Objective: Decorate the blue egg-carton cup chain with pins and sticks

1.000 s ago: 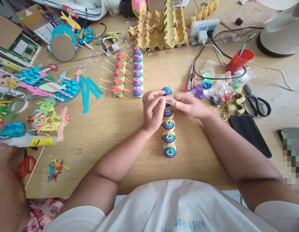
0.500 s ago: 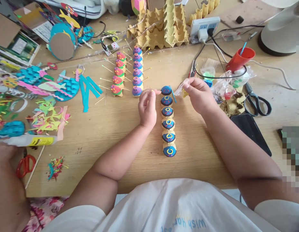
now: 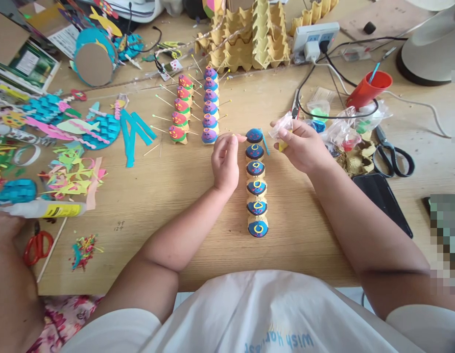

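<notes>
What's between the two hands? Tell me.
In the head view, the far end of the blue-topped row and a thin blue stick lie between the left hand and right hand.

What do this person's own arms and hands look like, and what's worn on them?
Both arms are human. White short sleeves cover the upper parts, matching a white shirt with pale blue lettering. The left hand and right hand are ungloved; I can see no watch, bracelet or rings on the fingers, and no cables on the arms.
</notes>
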### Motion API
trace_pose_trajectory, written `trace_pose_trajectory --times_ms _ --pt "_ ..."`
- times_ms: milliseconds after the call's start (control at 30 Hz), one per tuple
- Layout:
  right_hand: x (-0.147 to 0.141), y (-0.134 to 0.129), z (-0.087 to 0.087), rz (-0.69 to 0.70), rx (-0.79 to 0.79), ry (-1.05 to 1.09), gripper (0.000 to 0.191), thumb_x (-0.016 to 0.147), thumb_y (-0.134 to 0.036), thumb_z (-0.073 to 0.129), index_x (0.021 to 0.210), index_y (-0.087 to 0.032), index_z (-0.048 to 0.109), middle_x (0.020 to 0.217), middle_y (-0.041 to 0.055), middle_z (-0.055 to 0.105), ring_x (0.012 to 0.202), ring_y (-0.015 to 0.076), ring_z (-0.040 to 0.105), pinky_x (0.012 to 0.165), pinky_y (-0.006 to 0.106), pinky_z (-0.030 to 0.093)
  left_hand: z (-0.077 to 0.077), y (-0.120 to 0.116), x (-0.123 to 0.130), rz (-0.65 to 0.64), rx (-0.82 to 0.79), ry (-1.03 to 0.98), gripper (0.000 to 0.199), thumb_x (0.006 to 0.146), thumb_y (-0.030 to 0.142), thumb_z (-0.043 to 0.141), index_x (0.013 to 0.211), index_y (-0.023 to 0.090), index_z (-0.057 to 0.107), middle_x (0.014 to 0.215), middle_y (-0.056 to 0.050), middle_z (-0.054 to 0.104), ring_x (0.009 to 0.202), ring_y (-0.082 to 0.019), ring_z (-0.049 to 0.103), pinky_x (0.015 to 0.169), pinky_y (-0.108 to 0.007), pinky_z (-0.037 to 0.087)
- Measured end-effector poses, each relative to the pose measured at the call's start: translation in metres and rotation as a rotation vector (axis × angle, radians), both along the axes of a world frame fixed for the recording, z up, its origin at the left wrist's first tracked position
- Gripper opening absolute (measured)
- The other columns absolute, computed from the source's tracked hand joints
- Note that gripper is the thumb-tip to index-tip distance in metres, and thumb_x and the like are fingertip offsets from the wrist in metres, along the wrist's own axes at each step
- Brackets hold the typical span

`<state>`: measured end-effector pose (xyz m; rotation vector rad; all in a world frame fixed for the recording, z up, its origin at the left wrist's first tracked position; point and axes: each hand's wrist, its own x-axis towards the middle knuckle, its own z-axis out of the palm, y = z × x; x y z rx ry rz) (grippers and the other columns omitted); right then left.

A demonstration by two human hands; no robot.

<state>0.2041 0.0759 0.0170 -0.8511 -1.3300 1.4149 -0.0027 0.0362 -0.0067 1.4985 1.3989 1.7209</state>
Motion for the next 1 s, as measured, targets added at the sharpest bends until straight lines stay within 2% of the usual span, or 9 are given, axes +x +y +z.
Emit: trace_pose_trajectory --times_ms 133,300,400,633,867,1000 --pt "-0.001 -0.002 0.000 0.013 0.003 -0.003 0.047 0.076 -0.062 0.094 0.087 -0.024 0.070 0.081 -0.0025 0.067 0.073 0.0118 0.059 0.068 0.029 0.050 0.000 0.000 0.000 -0.003 -0.016 -0.027 0.055 0.103 0.073 0.048 0.093 0.027 0.077 0.102 -0.003 0.078 0.108 -0.017 0.072 0.107 -0.037 0.058" --pt "-0.006 -0.006 0.002 -0.026 0.075 -0.079 0.047 0.077 -0.063 0.092 0.082 -0.022 0.072 0.077 -0.0020 0.068 0.070 0.0119 0.057 0.069 0.029 0.048 0.004 -0.003 0.002 -0.051 0.020 -0.051 0.051 0.103 0.070 0.052 0.093 0.027 0.077 0.102 -0.003 0.078 0.108 -0.019 0.073 0.107 -0.039 0.058" --pt "-0.011 -0.011 0.007 -0.007 0.100 -0.088 0.048 0.077 -0.065 0.091 0.080 -0.021 0.071 0.078 -0.0011 0.069 0.073 0.0129 0.058 0.071 0.029 0.049 0.007 -0.007 0.005 -0.122 0.035 -0.051 0.045 0.103 0.066 0.058 0.097 0.026 0.077 0.104 -0.003 0.079 0.107 -0.018 0.074 0.102 -0.036 0.059" --pt "-0.022 -0.019 0.013 0.064 0.122 -0.034 0.045 0.081 -0.063 0.089 0.092 -0.023 0.071 0.090 -0.0010 0.069 0.084 0.0143 0.061 0.084 0.031 0.053 0.004 -0.011 0.007 -0.194 0.037 0.061 0.041 0.100 0.064 0.064 0.107 0.026 0.077 0.101 -0.004 0.079 0.091 -0.016 0.071 0.083 -0.032 0.058" --pt "-0.027 -0.024 0.015 0.058 0.095 -0.042 0.050 0.080 -0.067 0.088 0.093 -0.024 0.067 0.094 0.0008 0.069 0.089 0.0171 0.062 0.090 0.034 0.056 0.005 -0.010 0.007 -0.175 0.033 0.087 0.045 0.094 0.069 0.069 0.095 0.025 0.074 0.090 -0.003 0.076 0.084 -0.015 0.068 0.078 -0.031 0.055" --pt "-0.028 -0.026 0.016 0.066 0.101 0.003 0.048 0.082 -0.067 0.087 0.093 -0.024 0.067 0.095 0.0008 0.070 0.091 0.0164 0.063 0.093 0.034 0.055 0.008 -0.010 0.008 -0.153 0.043 0.036 0.044 0.093 0.067 0.072 0.089 0.024 0.074 0.085 -0.002 0.075 0.087 -0.016 0.070 0.084 -0.032 0.056"
